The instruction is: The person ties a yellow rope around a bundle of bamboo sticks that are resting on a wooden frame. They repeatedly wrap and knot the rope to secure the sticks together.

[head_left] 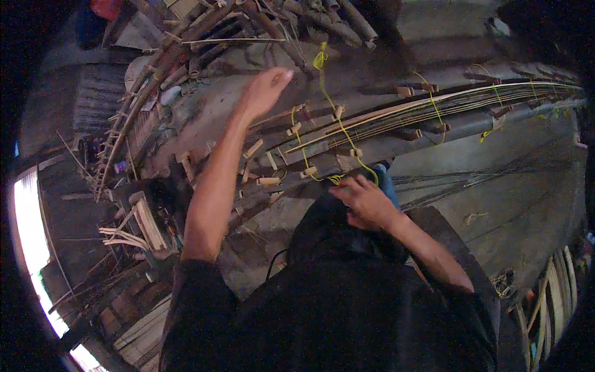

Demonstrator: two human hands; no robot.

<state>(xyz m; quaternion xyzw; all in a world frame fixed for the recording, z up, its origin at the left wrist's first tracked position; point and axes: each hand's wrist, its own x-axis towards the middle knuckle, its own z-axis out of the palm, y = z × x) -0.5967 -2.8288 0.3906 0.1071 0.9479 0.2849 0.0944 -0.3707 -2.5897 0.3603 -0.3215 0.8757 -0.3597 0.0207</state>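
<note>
My left hand (268, 92) is raised over the far side of the bench, its fingers curled together; what they hold, if anything, is too small to make out. A yellow cord (326, 93) with a bunched end runs from near that hand across a bundle of long thin strips (396, 119). My right hand (369, 203) is close to my body, fingers bent around the near part of the cord, where it gathers in loops. Small wooden blocks (356, 152) sit along the cord on both sides of the bundle. Further right, more yellow cords cross the strips.
Short wooden pegs (406, 134) stick out along the long dark beam (458, 129) under the strips. A curved wooden frame (137, 108) stands at the left. Rolled poles (338, 25) lie at the back. Bent pale strips (555, 297) lean at the lower right.
</note>
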